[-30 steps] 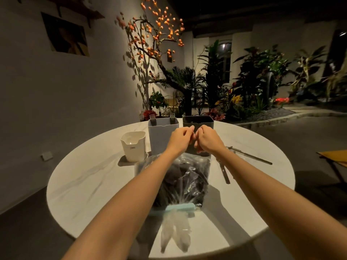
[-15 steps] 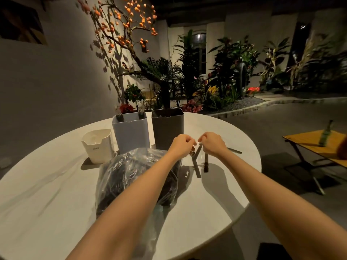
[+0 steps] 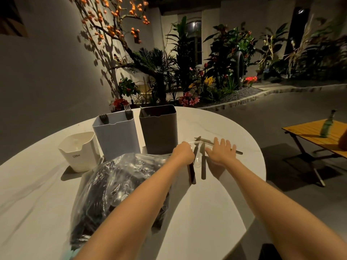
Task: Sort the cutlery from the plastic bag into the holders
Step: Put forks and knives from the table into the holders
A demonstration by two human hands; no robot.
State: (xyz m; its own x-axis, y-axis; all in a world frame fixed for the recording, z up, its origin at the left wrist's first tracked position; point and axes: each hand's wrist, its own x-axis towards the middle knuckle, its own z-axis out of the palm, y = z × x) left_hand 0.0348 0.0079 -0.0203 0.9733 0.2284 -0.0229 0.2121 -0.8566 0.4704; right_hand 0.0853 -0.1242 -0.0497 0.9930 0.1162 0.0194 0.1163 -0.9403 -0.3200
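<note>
Round white table (image 3: 216,212) (dim planted courtyard): left hand (image 3: 183,153) pinches clear wrapper (image 3: 194,142), right hand (image 3: 220,150) spread.

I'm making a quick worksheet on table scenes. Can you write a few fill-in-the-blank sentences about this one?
1. Fork heads stick up out of the ____ holder.
2. The dark grey holder stands to the ____ of that one.
3. The right hand has its fingers ____.
4. The plastic bag lies on the ____ table.

Missing words: light blue-grey; right; spread; round white
</note>
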